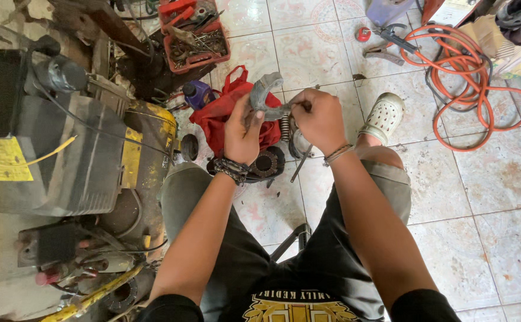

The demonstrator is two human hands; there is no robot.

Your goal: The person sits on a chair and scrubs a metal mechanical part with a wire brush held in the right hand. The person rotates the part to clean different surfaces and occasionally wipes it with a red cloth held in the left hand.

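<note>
**Grey part held in both hands**

The left hand [242,128] grasps the curved grey part [264,95]; the right hand [319,119] pinches its end. The part is above the red bag [221,113] on the tiled floor [481,179], near the machine [64,149].

Patterned pale floor tiles [481,197], grimy; daylight, cluttered workshop floor

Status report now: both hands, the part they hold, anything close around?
Left hand grips grey metal part. Right hand pinches its end. Red bag, spring directly beneath.
</note>
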